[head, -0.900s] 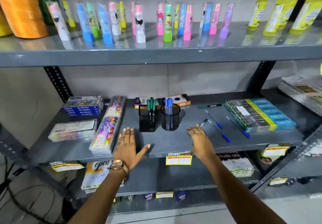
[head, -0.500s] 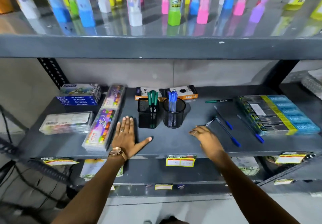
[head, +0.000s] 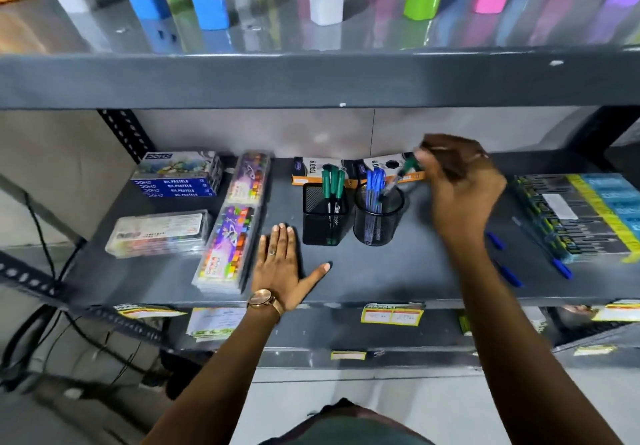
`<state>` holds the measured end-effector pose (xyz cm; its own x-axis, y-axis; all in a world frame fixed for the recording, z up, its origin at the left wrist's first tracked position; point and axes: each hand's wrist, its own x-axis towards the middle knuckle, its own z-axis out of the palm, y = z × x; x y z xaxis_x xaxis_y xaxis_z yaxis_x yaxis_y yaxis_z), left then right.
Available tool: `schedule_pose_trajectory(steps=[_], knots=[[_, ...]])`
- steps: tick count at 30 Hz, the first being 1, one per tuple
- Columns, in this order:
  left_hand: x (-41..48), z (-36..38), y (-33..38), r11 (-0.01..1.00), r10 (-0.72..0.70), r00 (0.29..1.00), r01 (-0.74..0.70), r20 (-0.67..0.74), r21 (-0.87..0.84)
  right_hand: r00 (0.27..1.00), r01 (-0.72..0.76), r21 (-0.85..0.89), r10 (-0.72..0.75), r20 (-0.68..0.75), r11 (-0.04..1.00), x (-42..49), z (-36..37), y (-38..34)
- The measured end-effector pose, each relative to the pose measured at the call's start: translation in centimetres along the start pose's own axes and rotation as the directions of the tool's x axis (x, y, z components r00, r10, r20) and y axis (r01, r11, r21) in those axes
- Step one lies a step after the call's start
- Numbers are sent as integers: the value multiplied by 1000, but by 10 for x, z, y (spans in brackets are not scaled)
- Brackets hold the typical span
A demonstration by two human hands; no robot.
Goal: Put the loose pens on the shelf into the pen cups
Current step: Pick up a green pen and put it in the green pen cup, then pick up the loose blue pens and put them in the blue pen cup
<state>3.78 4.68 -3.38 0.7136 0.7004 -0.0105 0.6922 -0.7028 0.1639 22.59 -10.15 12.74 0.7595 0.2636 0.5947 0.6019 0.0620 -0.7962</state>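
On the grey shelf (head: 398, 271) stand a square black mesh cup (head: 320, 223) with green pens and a round black mesh cup (head: 375, 223) with blue pens. My right hand (head: 462, 185) is raised just right of the round cup, shut on a green-capped pen (head: 403, 173) that slants down over that cup's rim. My left hand (head: 282, 264) lies flat and open on the shelf, in front and left of the square cup. Loose blue pens lie to the right: one (head: 495, 240), another (head: 509, 275), a third (head: 561, 268).
Dark pencil boxes (head: 581, 212) lie at the right. Colour boxes (head: 235, 233) and pastel boxes (head: 178, 176) sit at the left. Orange-edged boxes (head: 311, 171) lie behind the cups. The upper shelf edge (head: 311, 81) hangs low overhead with coloured bottles on it.
My right hand has lifted from the shelf surface with a pen and moved up and back to the round cup. The left hand stayed flat. The camera moved closer.
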Motion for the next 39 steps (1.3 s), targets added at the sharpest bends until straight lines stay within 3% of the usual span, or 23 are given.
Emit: schedule_pose_trajectory(steps=[1, 3, 7, 10, 13, 16, 20, 23, 25, 28, 30, 33, 36, 39], knots=[[0, 1, 0, 1000, 2, 1000, -2, -4, -5, 998, -64, 118, 61, 29, 991, 3, 14, -7], [1, 2, 0, 1000, 5, 1000, -5, -15, -11, 990, -115, 151, 101, 101, 982, 7, 45, -14], [2, 3, -1, 999, 7, 999, -9, -36, -34, 955, -42, -71, 61, 290, 997, 0, 97, 2], [2, 5, -2, 999, 5, 999, -7, -37, -48, 893, -91, -232, 182, 411, 968, -11, 115, 21], [2, 5, -1, 999, 1, 999, -3, -36, -47, 850, -126, -338, 277, 449, 933, -18, 119, 31], [2, 6, -1, 999, 4, 999, -5, -32, -31, 858, -27, -435, 245, 452, 900, -17, 116, 28], [3, 8, 0, 1000, 11, 1000, -11, -28, -10, 907, 51, -492, 165, 387, 869, -11, 97, 23], [4, 10, -1, 1000, 13, 1000, -14, -26, -3, 941, -63, -576, 240, 237, 815, -17, 61, 31], [3, 11, 0, 1000, 16, 1000, -16, -24, 10, 932, -102, -707, 316, 180, 700, -21, 28, 42], [4, 11, -1, 1000, 14, 1000, -14, -17, 18, 869, -169, -881, 488, 78, 441, -23, -23, 57], [3, 10, 0, 1000, 15, 1000, -14, -16, 17, 800, -307, -896, 597, -61, 320, -27, -57, 66], [2, 7, 1, 1000, 9, 1000, -9, -10, 6, 714, -370, -915, 679, -171, 159, -39, -91, 75], [2, 3, 1, 1000, 4, 1000, -4, 18, 10, 636, -381, -921, 746, -198, 80, -51, -105, 83], [2, 1, 1, 1000, 1, 999, -1, 36, 7, 637, -373, -924, 748, -188, 85, -61, -107, 89]])
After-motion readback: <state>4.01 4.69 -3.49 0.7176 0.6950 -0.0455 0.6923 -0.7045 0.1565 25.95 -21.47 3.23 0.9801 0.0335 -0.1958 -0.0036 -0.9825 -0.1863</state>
